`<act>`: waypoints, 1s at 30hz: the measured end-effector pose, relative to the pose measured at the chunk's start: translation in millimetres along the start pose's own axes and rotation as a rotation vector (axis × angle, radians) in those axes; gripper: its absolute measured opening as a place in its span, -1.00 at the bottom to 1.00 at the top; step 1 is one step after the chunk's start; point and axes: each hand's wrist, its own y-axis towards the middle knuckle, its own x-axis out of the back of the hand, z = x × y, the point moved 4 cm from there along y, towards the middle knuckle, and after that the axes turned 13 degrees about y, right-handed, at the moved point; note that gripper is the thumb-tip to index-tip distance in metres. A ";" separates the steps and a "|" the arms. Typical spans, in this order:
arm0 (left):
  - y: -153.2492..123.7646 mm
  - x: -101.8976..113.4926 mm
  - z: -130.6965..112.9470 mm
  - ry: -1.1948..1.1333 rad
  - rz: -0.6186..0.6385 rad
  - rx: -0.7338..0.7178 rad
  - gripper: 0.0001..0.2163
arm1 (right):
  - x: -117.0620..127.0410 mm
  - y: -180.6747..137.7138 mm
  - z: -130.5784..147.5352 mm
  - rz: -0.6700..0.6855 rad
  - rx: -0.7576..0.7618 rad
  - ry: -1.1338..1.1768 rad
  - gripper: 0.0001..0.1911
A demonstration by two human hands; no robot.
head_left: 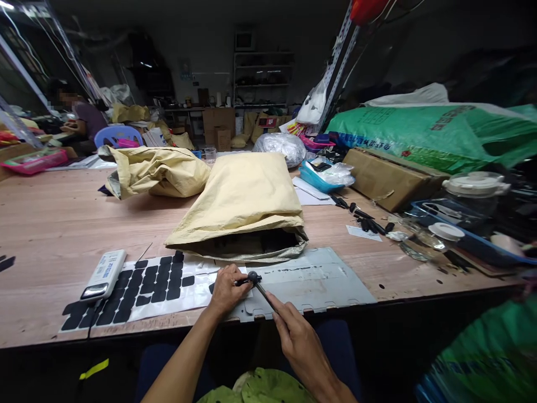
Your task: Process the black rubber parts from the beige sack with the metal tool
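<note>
Near the table's front edge, my left hand [226,288] pinches a small dark piece against a rounded black head. My right hand [296,330] grips the shaft of a slim black rod [266,295], whose upper end meets that head. The exact kind of both parts is too small to tell. Under my hands lies a grey flat board [310,280]. To the left, a white sheet [193,291] carries rows of black rounded-square stickers [163,277]. Just beyond, a large tan sack [251,190] lies with its mouth towards me, dark items inside.
A white handheld device [103,274] with a cable rests on the left. Another tan sack [163,170] lies behind. Black parts [367,221], a cardboard box [390,176] and a blue tray [474,232] crowd the right. A person [84,117] sits far left.
</note>
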 end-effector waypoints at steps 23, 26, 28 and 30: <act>-3.2 -5.4 -2.2 0.112 -0.056 0.028 -0.85 | 65.3 113.4 -70.3 -0.285 -0.168 -0.520 -0.64; -2.1 -6.9 0.2 0.112 -0.042 0.020 -0.89 | 52.7 123.6 -80.8 -0.305 -0.156 -0.593 -0.65; -0.2 -6.1 -0.1 0.122 -0.038 0.010 -0.89 | 44.6 123.5 -84.1 -0.313 -0.136 -0.622 -0.65; -0.6 -2.5 -3.7 0.145 -0.050 -0.001 -0.91 | 40.2 122.0 -85.1 -0.311 -0.127 -0.649 -0.65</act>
